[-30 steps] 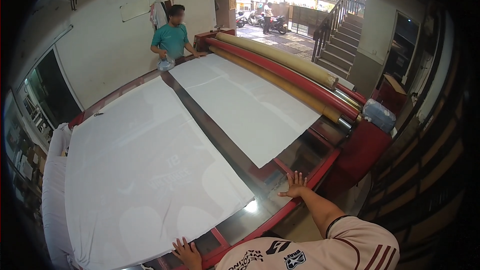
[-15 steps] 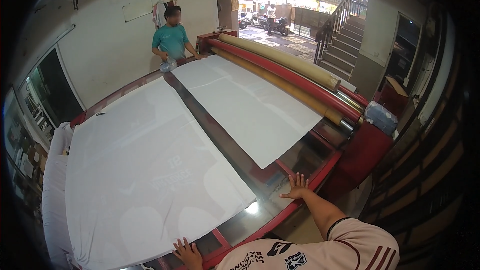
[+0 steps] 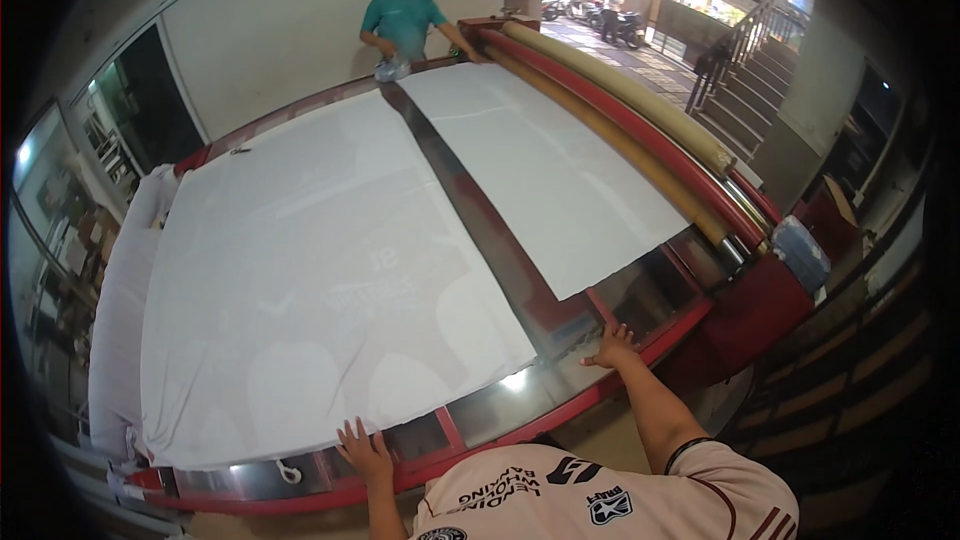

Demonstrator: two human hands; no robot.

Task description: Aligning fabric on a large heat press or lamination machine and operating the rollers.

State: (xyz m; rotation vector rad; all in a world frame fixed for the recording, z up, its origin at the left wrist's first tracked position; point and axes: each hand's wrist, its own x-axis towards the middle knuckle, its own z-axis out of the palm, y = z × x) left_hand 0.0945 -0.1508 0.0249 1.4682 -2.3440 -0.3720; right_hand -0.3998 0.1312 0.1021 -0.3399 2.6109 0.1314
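My left hand (image 3: 364,452) has its fingers spread at the front edge of a wide white fabric sheet (image 3: 310,270) that covers the left part of a large red-framed machine bed (image 3: 470,427), with faint shapes showing through it. My right hand (image 3: 610,350), also open, rests on the metal bed just right of that sheet's front corner, below a narrower white sheet (image 3: 540,170). A dark strip of bed separates the two sheets.
A person in a teal shirt (image 3: 400,22) stands at the far end beside a clear plastic item (image 3: 391,71). Several rollers (image 3: 660,130) line the right side. A white fabric bundle (image 3: 125,310) hangs along the left. Stairs (image 3: 745,105) and parked motorbikes (image 3: 620,30) are beyond.
My view has shifted, so the bed's far end appears higher and further right. The other person's arm now stretches out more toward the rollers. My hands remain open at the near edge.
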